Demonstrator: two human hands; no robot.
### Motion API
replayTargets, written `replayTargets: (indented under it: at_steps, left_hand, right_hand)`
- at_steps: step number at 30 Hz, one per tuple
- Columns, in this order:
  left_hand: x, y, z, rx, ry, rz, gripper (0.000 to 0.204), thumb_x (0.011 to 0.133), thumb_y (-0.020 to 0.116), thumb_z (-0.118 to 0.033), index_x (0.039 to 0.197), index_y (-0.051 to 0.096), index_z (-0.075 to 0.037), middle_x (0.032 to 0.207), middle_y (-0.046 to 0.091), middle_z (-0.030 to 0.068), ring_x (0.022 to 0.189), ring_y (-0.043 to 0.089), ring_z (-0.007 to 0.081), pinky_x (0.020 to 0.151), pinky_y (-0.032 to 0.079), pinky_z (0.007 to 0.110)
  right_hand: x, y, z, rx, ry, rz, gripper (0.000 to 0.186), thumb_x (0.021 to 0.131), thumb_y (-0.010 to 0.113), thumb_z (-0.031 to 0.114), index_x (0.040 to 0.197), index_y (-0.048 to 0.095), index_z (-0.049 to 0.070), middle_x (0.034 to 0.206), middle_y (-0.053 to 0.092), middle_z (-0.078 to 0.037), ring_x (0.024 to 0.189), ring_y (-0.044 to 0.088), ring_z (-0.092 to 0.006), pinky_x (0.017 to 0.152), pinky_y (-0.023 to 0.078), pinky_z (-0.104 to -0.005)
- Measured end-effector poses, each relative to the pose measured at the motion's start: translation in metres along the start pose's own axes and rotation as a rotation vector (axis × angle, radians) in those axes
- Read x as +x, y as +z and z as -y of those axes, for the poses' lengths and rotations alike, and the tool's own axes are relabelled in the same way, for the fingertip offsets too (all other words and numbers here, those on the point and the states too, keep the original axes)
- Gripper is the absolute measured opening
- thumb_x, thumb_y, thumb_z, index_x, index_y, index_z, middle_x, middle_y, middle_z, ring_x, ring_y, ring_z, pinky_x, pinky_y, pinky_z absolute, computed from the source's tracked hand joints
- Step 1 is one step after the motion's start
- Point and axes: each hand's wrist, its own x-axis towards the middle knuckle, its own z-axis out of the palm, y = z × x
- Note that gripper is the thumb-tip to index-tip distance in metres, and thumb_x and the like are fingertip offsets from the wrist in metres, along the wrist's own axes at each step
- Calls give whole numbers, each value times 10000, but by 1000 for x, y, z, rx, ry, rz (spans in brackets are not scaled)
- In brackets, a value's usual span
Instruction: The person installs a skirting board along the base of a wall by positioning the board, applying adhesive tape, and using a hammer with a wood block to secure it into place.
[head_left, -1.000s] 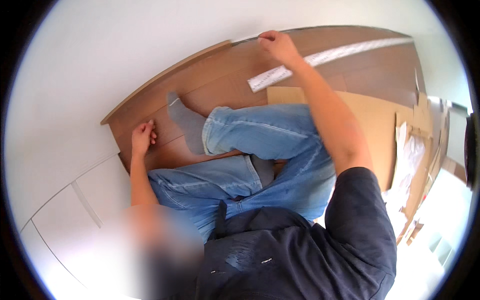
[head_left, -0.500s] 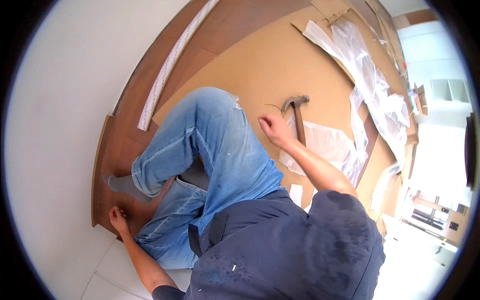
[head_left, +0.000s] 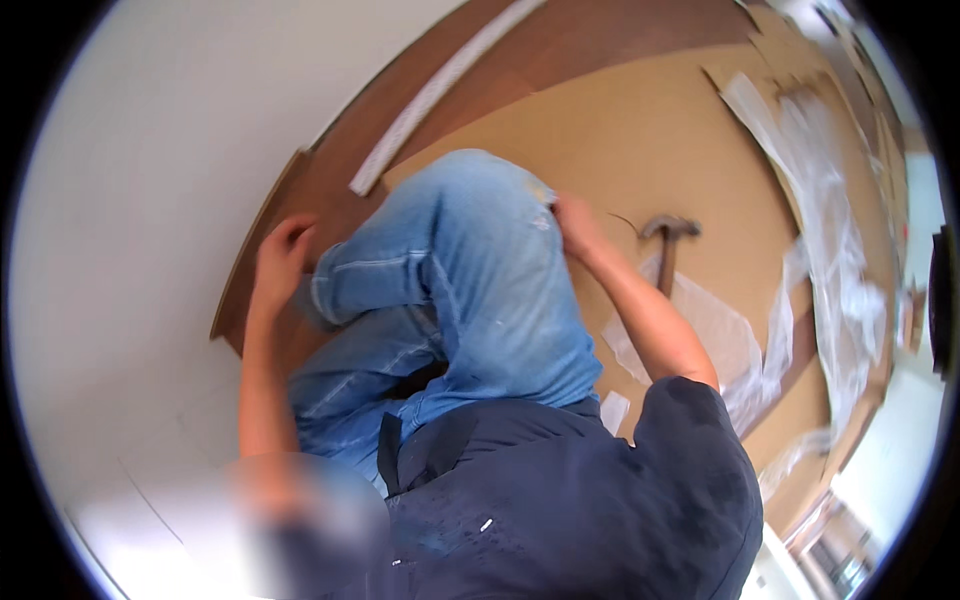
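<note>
My left hand [head_left: 285, 255] hovers beside the brown board [head_left: 247, 260] along the white wall, left of my bent leg, with loosely bent fingers apart and no object visible in them. My right hand [head_left: 578, 228] is at the outer side of my raised knee [head_left: 470, 200], blurred, its fingertips hidden against the jeans. To its right, a hammer [head_left: 668, 255] with a wooden handle lies on a large cardboard sheet [head_left: 640, 150], its claw head upward in the view, near a thin dark curved piece and a piece of translucent plastic [head_left: 710, 330].
A long white printed strip [head_left: 430, 100] lies on the wooden floor [head_left: 590, 40] between wall [head_left: 150, 170] and cardboard. Crumpled plastic wrapping [head_left: 840, 270] runs along the right side over cardboard layers. White surfaces and blurred items stand at the far right edge.
The view has swung around, bringing hammer and wrapping into it since a second ago. My right hand left the wall's edge for my knee; my left hand has risen since half a second ago.
</note>
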Motion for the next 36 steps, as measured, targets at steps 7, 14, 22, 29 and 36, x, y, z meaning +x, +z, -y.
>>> replayTargets:
  at_steps: [7,14,22,29,36]
  left_hand:
    - [75,95,-31,158,-24,122,339,930,642,-214,1213,709,-39,1170,724,196,1096,691,361,960,547,428]
    - [94,159,-21,529,-51,122,524,865,766,-349,1265,627,-41,1362,604,165,1300,546,348,1065,461,479]
    - [118,147,-23,528,-24,98,582,792,860,-329,1223,619,-21,1231,624,171,1265,535,358,1036,464,485]
    - [136,144,-1,304,-64,255,597,778,875,-348,1191,621,2,1172,689,226,1130,665,387,942,542,482]
    - [159,124,-14,369,-113,501,386,862,803,-363,1085,786,-49,1162,749,163,1107,711,326,905,575,425]
  right_hand:
    - [163,-6,60,191,79,345,376,1018,590,337,1126,718,0,1013,756,-134,865,721,-239,771,565,-375]
    - [229,47,124,-28,80,888,360,1018,567,298,1122,715,-13,1006,751,-112,796,708,-209,669,574,-345]
    - [239,104,117,-446,195,1039,444,1032,521,376,970,690,-29,728,708,-130,583,677,-241,546,574,-382]
    - [238,94,107,-351,251,937,533,1046,458,382,774,670,-24,706,707,-162,547,668,-256,519,569,-394]
    - [241,110,119,-617,-66,1014,564,1079,372,386,780,661,6,675,711,-152,561,698,-262,538,578,-406]
